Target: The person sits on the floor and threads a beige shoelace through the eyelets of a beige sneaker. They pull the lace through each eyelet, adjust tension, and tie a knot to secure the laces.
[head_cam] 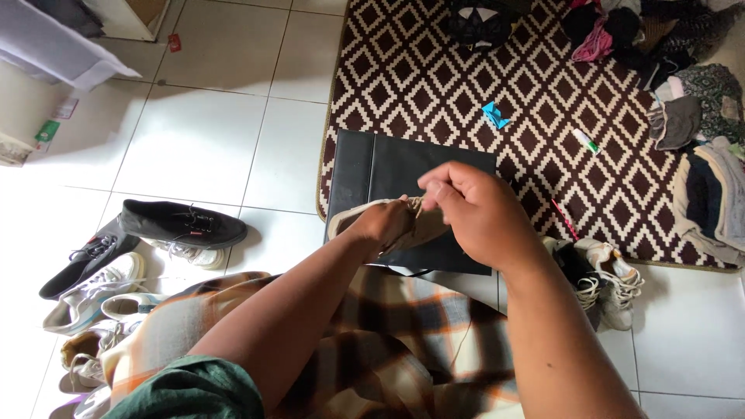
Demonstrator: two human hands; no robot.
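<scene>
At frame centre, the left hand (382,223) grips the beige shoe (341,220) lying crosswise, while the right hand (477,213) pinches its laces (415,205) just beside.

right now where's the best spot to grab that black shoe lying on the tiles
Probably the black shoe is best taken at its middle, across the laced opening, coming from above. It lies on top of other shoes with its upper facing up, heel end left and toe right, so the sides look free for a pinch.
</scene>
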